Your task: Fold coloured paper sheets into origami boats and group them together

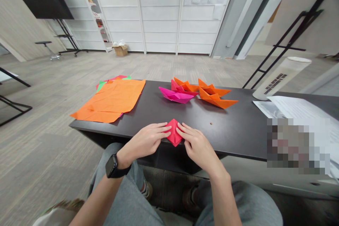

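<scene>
A red folded paper [174, 137], diamond-shaped with a crease down its middle, lies at the front edge of the dark table. The fingers of my left hand [149, 137] rest over its left corner, the thumb tucked low and partly hidden. On the opposite side, my right hand [194, 143] holds the right corner, fingertips on top and thumb bent below. Beyond them sit folded paper boats: a magenta boat [178, 95] and several orange ones, the nearest orange boat [217, 99] at the right of the group.
To the left lies a stack of orange paper sheets [113, 100], with pink and green sheets peeking out behind. A white cylinder [280, 77] with lettering stands at the right, near printed papers [299, 109]. A blurred-out patch covers part of those papers. The table's front edge [246, 154] is close to my knees.
</scene>
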`<state>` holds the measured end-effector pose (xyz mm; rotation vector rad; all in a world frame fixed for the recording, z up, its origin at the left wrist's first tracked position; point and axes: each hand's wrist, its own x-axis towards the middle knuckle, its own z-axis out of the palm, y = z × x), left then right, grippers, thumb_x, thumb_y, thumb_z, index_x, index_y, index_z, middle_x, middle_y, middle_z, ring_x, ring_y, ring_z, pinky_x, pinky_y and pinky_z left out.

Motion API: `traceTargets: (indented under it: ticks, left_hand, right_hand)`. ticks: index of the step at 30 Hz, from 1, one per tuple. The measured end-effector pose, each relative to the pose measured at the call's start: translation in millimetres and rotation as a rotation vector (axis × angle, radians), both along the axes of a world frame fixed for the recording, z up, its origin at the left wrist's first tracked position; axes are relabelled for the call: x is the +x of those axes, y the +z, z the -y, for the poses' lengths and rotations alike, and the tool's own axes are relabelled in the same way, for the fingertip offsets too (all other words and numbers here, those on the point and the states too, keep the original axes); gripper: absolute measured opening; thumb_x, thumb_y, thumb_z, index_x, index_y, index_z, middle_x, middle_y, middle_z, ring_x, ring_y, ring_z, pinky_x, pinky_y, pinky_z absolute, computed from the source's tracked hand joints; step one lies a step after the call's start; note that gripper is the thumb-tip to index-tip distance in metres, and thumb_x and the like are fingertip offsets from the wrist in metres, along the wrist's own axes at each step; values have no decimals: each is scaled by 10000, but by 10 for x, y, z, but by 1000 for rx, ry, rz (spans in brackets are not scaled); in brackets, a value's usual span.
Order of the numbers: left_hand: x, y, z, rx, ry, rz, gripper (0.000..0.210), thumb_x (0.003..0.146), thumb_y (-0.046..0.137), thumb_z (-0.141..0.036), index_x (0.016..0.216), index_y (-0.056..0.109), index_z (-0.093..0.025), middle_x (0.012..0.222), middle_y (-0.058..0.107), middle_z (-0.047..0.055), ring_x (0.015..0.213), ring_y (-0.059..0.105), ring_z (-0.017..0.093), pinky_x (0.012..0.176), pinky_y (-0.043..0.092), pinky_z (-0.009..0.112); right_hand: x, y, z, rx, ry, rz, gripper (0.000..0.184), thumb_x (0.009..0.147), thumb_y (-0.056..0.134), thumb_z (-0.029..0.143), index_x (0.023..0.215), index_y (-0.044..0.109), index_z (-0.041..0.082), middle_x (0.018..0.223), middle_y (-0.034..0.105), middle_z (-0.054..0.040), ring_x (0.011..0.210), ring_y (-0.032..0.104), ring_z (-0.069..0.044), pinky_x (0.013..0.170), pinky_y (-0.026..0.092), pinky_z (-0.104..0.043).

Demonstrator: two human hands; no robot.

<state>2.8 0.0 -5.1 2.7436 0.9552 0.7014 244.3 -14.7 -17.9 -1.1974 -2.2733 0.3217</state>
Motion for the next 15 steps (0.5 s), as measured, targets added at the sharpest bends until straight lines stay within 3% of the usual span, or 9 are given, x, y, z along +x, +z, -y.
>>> traceTargets:
  ticks: [6, 15]
  left_hand:
    - [19, 60, 178, 18, -9, -174, 501, 938, 590, -275, 1433, 518, -243, 1523, 497, 159, 1448, 416, 324, 1127, 429, 504]
    - [49, -109, 313, 62, 52, -248, 763, 840, 710, -328, 1518, 381, -209, 1634, 241, 252, 1517, 227, 393, 1175, 337, 545]
  right_hand:
    - [-1, 41, 58, -21, 63, -62, 549, 898, 448, 13, 1375, 604, 235, 1437, 584, -65, 1399, 479, -233, 1138, 436, -507]
    - [-43, 102, 130, -135, 110, -17, 518, 891, 482, 43, 1351, 620, 239, 1419, 583, -72, 1361, 522, -227, 1186, 349, -562]
